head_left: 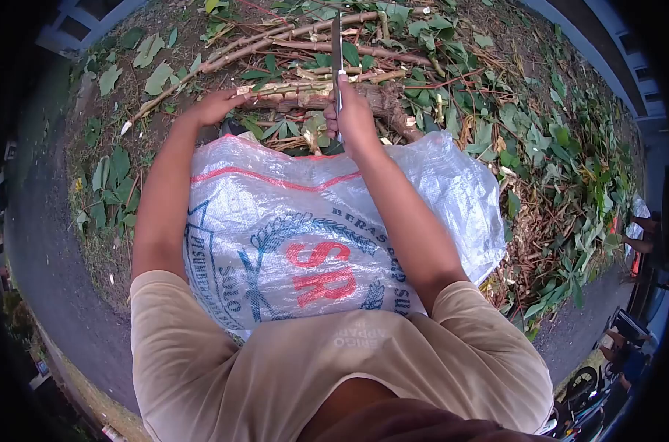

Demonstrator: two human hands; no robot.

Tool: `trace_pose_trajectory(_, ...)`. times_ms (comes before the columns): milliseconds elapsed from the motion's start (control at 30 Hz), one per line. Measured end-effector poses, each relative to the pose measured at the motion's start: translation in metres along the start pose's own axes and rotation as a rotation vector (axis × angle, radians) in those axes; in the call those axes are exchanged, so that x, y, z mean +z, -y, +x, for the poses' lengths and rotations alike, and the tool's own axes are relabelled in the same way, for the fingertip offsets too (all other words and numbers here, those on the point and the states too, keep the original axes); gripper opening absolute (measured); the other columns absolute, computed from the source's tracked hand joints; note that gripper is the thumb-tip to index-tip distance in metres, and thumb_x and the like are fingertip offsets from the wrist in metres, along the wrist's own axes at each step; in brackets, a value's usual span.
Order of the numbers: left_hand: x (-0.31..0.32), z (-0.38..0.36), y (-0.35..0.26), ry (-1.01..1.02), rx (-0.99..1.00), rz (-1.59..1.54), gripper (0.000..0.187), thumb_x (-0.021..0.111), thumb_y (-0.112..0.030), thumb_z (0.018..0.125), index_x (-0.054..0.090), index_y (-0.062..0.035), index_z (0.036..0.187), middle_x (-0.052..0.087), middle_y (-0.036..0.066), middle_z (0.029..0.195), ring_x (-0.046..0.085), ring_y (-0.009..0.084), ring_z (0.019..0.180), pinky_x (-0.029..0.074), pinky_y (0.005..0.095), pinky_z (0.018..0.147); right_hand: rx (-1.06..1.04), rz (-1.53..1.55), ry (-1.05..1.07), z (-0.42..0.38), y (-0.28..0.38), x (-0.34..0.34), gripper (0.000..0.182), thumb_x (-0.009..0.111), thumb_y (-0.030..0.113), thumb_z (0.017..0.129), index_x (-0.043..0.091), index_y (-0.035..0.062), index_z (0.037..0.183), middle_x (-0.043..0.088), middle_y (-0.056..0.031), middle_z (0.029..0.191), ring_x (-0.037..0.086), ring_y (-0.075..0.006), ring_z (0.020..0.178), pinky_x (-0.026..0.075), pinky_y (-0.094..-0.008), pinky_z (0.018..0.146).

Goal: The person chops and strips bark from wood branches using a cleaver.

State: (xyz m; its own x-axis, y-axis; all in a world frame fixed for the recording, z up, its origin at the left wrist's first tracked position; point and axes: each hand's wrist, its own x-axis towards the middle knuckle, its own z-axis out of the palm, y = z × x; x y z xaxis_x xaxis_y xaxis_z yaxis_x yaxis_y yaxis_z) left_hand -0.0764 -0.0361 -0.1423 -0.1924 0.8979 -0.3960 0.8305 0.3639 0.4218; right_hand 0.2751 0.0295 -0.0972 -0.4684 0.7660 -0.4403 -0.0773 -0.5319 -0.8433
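Stem [290, 89] laid along a log, with a knife upright at its far end

The stem lies lengthwise on the log [297, 101], on leaf-strewn ground beyond the person's knees. The one container near the hands is a translucent woven sack [297, 206], spread over the lap and printed with red letters and a blue-green wreath; its far edge reaches nearly to the log. Whether anything lies inside it cannot be told.

The right forearm crosses the sack obliquely. The right hand [349, 118] is closed around the handle of the knife [337, 55], whose blade points away from the body, above the log. The left arm runs along the sack's left side; the left hand [218, 107] is held low, its fingers near together and extended to the stem's near end. Whether they grip it cannot be told.

Long branches [257, 46] lie beyond the log. Green leaves [555, 155] and pale chips [526, 243] cover the ground to the right.
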Motion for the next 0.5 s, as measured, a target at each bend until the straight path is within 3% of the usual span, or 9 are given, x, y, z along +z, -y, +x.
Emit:
trace_pose_trajectory(133, 0.007, 0.006, -0.026, 0.076, 0.120, 0.180, 0.067, 0.049, -0.059, 0.106, 0.065, 0.0007, 0.130, 0.069, 0.028, 0.120, 0.066, 0.0420, 0.115, 0.050, 0.0459, 0.102, -0.494, 0.118, 0.039, -0.036, 0.060, 0.008, 0.046, 0.040, 0.050, 0.113, 0.049, 0.0084, 0.094, 0.043, 0.0004, 0.066, 0.041, -0.0086, 0.050, 0.033, -0.0267, 0.044)
trace_pose_trajectory(200, 0.003, 0.005, -0.031, 0.092, 0.141, 0.263, 0.066, 0.048, -0.059, 0.107, 0.068, 0.0019, 0.123, 0.070, 0.030, 0.111, 0.068, 0.0437, 0.108, 0.051, 0.0468, 0.098, -0.587, 0.100, 0.030, -0.034, 0.051, 0.007, 0.046, 0.041, 0.051, 0.112, 0.047, 0.0086, 0.096, 0.042, 0.0000, 0.066, 0.040, -0.0091, 0.050, 0.034, -0.0266, 0.045)
trace_pose_trajectory(267, 0.003, 0.008, -0.032, 0.004, 0.214, 0.280, 0.072, 0.045, -0.061, 0.107, 0.071, 0.0058, 0.100, 0.069, 0.031, 0.097, 0.066, 0.0486, 0.097, 0.051, 0.0531, 0.091, -0.689, 0.009, -0.028, -0.017, 0.019, 0.002, 0.046, 0.039, 0.051, 0.112, 0.047, 0.0089, 0.096, 0.042, -0.0001, 0.067, 0.040, -0.0093, 0.053, 0.033, -0.0252, 0.047)
trace_pose_trajectory(333, 0.004, 0.010, -0.029, -0.023, 0.281, 0.215, 0.068, 0.044, -0.057, 0.108, 0.071, 0.0050, 0.099, 0.069, 0.031, 0.094, 0.066, 0.0471, 0.094, 0.050, 0.0524, 0.089, -0.503, -0.312, -0.068, 0.018, -0.037, -0.015, 0.044, 0.040, 0.050, 0.112, 0.049, 0.0096, 0.096, 0.042, 0.0006, 0.067, 0.039, -0.0099, 0.052, 0.033, -0.0262, 0.047)
trace_pose_trajectory(367, 0.002, 0.013, -0.030, -0.059, 0.346, 0.146, 0.064, 0.043, -0.052, 0.110, 0.071, 0.0041, 0.098, 0.068, 0.030, 0.092, 0.065, 0.0456, 0.091, 0.049, 0.0517, 0.086, -0.506, -0.307, -0.080, 0.013, -0.033, -0.014, 0.044, 0.040, 0.050, 0.112, 0.049, 0.0096, 0.096, 0.042, 0.0006, 0.067, 0.039, -0.0099, 0.052, 0.033, -0.0262, 0.047)
trace_pose_trajectory(433, 0.004, 0.007, -0.031, -0.042, 0.302, 0.188, 0.062, 0.045, -0.051, 0.110, 0.070, 0.0040, 0.098, 0.068, 0.030, 0.091, 0.065, 0.0454, 0.090, 0.049, 0.0515, 0.086, 0.230, -0.007, 0.079, -0.001, -0.013, -0.009, 0.044, 0.041, 0.051, 0.111, 0.051, 0.0101, 0.097, 0.042, 0.0013, 0.065, 0.039, -0.0104, 0.050, 0.032, -0.0275, 0.046)
trace_pose_trajectory(500, 0.002, 0.006, -0.033, -0.024, 0.239, 0.219, 0.061, 0.046, -0.050, 0.110, 0.070, 0.0039, 0.098, 0.068, 0.030, 0.091, 0.065, 0.0453, 0.090, 0.049, 0.0512, 0.085, 0.191, 0.074, 0.112, -0.006, 0.000, -0.008, 0.045, 0.042, 0.052, 0.111, 0.052, 0.0100, 0.098, 0.042, 0.0013, 0.065, 0.038, -0.0106, 0.050, 0.032, -0.0279, 0.046)
